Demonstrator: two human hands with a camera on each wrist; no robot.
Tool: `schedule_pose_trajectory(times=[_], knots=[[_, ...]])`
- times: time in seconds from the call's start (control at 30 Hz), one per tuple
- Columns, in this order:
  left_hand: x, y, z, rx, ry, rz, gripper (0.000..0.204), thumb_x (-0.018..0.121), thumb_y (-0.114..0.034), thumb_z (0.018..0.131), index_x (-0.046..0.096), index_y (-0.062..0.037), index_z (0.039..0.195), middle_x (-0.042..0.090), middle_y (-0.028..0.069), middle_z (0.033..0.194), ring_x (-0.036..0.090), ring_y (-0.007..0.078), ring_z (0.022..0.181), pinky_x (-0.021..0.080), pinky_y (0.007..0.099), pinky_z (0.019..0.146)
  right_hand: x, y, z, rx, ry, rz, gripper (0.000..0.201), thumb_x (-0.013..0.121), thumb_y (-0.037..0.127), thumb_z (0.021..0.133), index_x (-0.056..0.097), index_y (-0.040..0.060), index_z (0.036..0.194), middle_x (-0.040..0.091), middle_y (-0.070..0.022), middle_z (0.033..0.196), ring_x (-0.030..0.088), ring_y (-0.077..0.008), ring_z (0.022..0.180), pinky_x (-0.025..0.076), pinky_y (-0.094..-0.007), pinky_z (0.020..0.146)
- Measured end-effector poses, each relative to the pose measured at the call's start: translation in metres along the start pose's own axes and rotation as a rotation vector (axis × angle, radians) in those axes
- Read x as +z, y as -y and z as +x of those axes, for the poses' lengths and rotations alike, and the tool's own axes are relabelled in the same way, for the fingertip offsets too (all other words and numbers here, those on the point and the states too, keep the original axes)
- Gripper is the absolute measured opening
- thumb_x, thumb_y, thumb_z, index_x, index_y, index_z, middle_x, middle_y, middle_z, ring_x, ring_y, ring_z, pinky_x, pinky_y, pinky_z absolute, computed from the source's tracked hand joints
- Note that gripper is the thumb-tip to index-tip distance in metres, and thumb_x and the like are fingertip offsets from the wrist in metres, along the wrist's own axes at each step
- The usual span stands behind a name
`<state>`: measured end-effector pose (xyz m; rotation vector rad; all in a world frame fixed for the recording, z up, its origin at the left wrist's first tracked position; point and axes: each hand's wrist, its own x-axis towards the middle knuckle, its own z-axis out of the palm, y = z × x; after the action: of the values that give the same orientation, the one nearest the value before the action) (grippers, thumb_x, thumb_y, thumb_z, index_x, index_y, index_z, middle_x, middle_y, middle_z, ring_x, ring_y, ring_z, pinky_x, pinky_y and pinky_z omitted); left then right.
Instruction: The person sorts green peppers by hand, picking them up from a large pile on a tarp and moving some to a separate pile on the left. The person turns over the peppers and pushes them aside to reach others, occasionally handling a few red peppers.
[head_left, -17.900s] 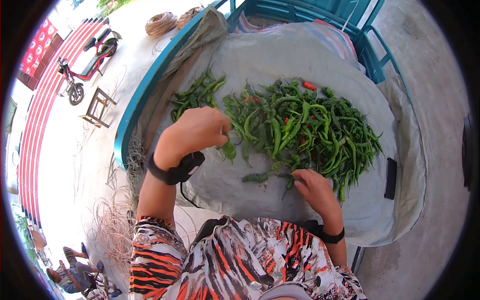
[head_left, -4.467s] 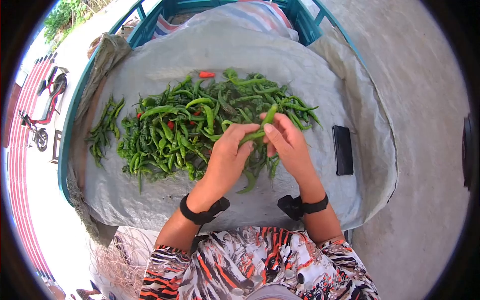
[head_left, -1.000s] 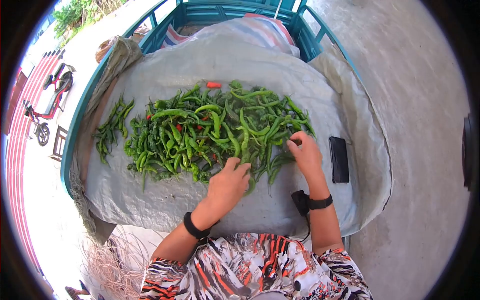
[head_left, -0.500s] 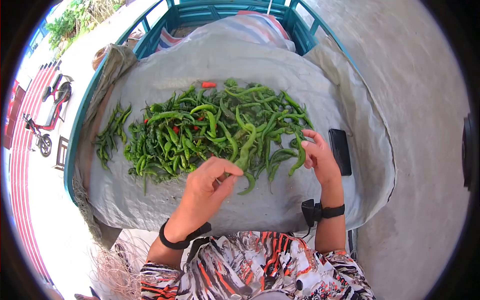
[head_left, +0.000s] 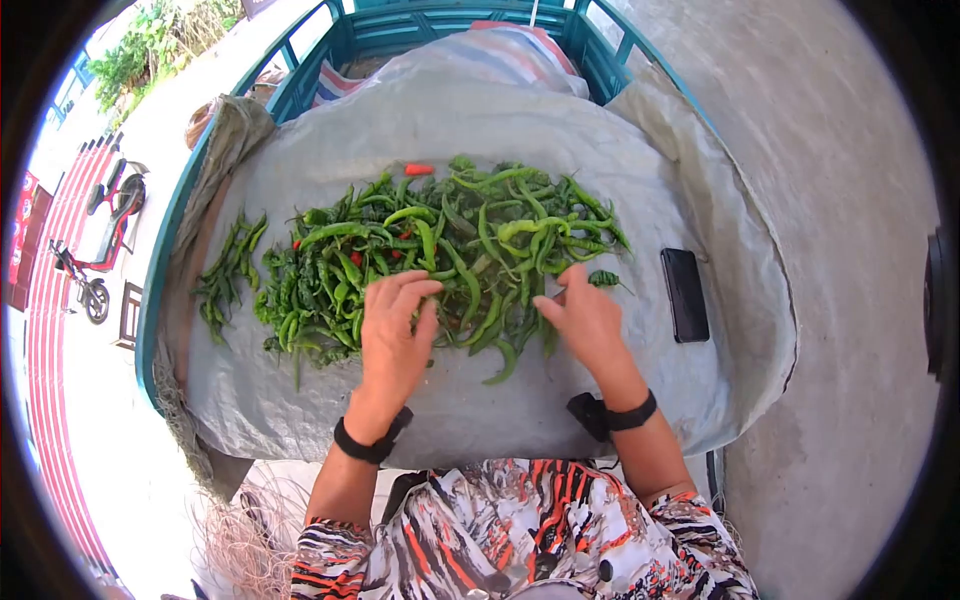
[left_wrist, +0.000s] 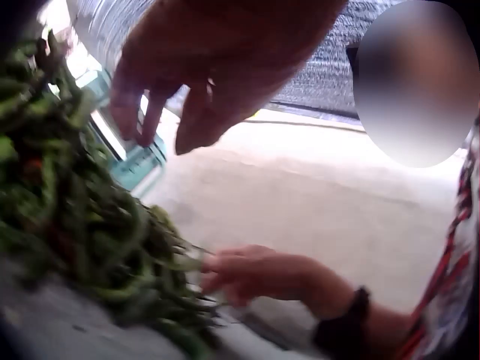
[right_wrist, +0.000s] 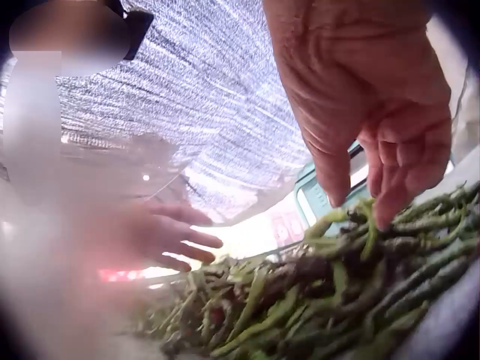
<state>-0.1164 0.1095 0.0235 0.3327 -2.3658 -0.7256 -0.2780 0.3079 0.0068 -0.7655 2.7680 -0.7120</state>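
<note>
A wide pile of green chili peppers (head_left: 350, 285) with some red ones among them lies on a grey tarp (head_left: 480, 420). Over the pile's front edge hovers my left hand (head_left: 396, 325), its fingers loosely bent and holding nothing. In the left wrist view that hand (left_wrist: 202, 75) hangs above the peppers with fingers apart. My right hand (head_left: 592, 320) is at the right front of the pile. Its thumb and fingers, parted in the right wrist view, reach down right at the peppers (right_wrist: 300, 315). One dark green pepper (head_left: 604, 278) lies just beyond its knuckles.
A smaller bunch of green peppers (head_left: 230, 270) lies apart at the left. To the right is a black phone (head_left: 685, 295). A red pepper piece (head_left: 418, 170) lies behind the pile. Teal cart rails (head_left: 170, 270) border the tarp, with a striped sheet (head_left: 500, 50) behind.
Half a second ago each hand pinched a green pepper; both have let go. My left hand has moved forward and left, the right one leftward to the pile's edge.
</note>
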Motion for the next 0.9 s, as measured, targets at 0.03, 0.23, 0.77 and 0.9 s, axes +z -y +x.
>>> schedule_pose_trajectory(times=[0.03, 0.23, 0.77, 0.9], knots=[[-0.001, 0.006, 0.001, 0.04, -0.046, 0.075, 0.027, 0.069, 0.002, 0.082, 0.067, -0.0061, 0.108, 0.064, 0.0107, 0.119, 0.056, 0.0329, 0.114, 0.046, 0.0429, 0.096, 0.006, 0.002, 0.0, -0.008, 0.013, -0.03, 0.041, 0.071, 0.029, 0.084, 0.052, 0.0043, 0.112, 0.07, -0.017, 0.088, 0.068, -0.0386, 0.085, 0.05, -0.0493, 0.072], [-0.012, 0.044, -0.009, 0.004, -0.176, 0.292, 0.039, 0.074, -0.012, 0.083, 0.064, -0.0097, 0.121, 0.057, 0.0112, 0.133, 0.044, 0.0366, 0.133, 0.034, 0.0495, 0.11, 0.012, -0.003, -0.003, -0.023, -0.03, 0.042, 0.03, 0.064, 0.02, 0.084, 0.055, 0.0074, 0.11, 0.07, -0.0163, 0.087, 0.067, -0.038, 0.082, 0.05, -0.0477, 0.071], [-0.005, 0.117, -0.02, -0.073, -0.098, 0.335, 0.052, 0.046, -0.054, 0.102, 0.061, -0.0156, 0.134, 0.054, 0.0093, 0.14, 0.037, 0.036, 0.139, 0.024, 0.0525, 0.113, -0.089, 0.021, -0.017, -0.093, -0.392, 0.609, 0.037, 0.062, 0.014, 0.094, 0.055, 0.0076, 0.13, 0.063, -0.0134, 0.118, 0.064, -0.0165, 0.098, 0.052, -0.0315, 0.08], [-0.006, 0.121, -0.02, -0.069, -0.138, 0.264, 0.049, 0.047, -0.052, 0.102, 0.064, -0.0157, 0.129, 0.059, 0.0078, 0.135, 0.039, 0.0358, 0.138, 0.025, 0.0522, 0.112, -0.022, -0.059, 0.024, -0.051, -0.275, -0.201, 0.044, 0.065, 0.011, 0.086, 0.058, 0.0099, 0.129, 0.064, -0.0127, 0.123, 0.062, -0.0315, 0.106, 0.052, -0.0449, 0.087]])
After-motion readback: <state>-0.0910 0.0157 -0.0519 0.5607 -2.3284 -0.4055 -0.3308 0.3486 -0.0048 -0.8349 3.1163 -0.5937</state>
